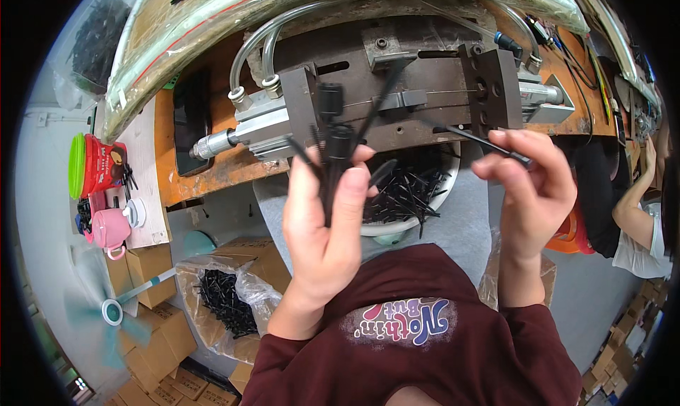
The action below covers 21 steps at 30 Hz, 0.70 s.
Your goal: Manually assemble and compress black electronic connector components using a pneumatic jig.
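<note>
My left hand (319, 247) is closed around a bundle of slim black plastic pieces (338, 144), some with thick cylindrical ends pointing upward. Between the thumb and fingers of my right hand (535, 186) is a single thin black rod (482, 143), its narrow end aimed toward the machine. That metal bench machine (297, 116) has a small grey block (400, 100) at its middle, just beyond the rod's tip. Below my hands, a white basin (375, 230) full of loose black rods (407, 193) rests on the grey cloth over my lap. My left hand partly covers the basin.
Clear air hoses (248, 48) arch over the machine. A dark flat device (191, 123) lies left on the wooden bench. Lower left are a plastic-lined carton (227, 307) of black pieces and a fan (111, 312). A pink mug (111, 229) stands left; another person (641, 215) works at right.
</note>
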Motion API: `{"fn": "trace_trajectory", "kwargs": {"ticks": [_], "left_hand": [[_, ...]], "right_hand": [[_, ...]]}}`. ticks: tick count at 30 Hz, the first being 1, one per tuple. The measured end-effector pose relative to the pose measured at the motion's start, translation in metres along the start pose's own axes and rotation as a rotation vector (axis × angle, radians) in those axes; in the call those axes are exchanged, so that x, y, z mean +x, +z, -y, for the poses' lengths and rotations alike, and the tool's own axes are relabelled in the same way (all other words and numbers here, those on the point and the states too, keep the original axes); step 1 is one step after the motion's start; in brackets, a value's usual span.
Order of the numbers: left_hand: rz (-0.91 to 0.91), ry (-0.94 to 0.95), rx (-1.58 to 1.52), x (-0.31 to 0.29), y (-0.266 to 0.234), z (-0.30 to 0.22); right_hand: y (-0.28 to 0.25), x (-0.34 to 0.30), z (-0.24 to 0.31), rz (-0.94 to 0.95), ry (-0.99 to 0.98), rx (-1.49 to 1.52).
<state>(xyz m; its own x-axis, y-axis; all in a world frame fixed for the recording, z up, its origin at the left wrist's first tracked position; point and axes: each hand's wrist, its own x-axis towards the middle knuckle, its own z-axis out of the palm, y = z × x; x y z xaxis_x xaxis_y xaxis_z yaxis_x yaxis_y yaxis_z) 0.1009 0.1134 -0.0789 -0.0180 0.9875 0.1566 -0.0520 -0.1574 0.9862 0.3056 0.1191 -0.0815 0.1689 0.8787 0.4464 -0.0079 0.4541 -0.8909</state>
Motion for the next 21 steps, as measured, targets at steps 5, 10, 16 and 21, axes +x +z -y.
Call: {"fn": "trace_trajectory", "kwargs": {"ticks": [5, 10, 16, 21], "left_hand": [[0.014, -0.077, -0.275, -0.002, -0.006, -0.003], [0.052, -0.139, -0.321, 0.0, -0.011, -0.003], [0.082, -0.166, -0.425, -0.001, -0.009, -0.007], [0.143, -0.151, -0.562, 0.003, -0.009, -0.007]], "right_hand": [[0.021, 0.002, -0.045, 0.267, -0.658, -0.689], [0.033, -0.001, -0.061, 0.294, -0.659, -0.738], [0.039, 0.006, -0.047, 0.314, -0.544, -0.845], [0.038, 0.009, -0.035, 0.368, -0.501, -0.95]]}}
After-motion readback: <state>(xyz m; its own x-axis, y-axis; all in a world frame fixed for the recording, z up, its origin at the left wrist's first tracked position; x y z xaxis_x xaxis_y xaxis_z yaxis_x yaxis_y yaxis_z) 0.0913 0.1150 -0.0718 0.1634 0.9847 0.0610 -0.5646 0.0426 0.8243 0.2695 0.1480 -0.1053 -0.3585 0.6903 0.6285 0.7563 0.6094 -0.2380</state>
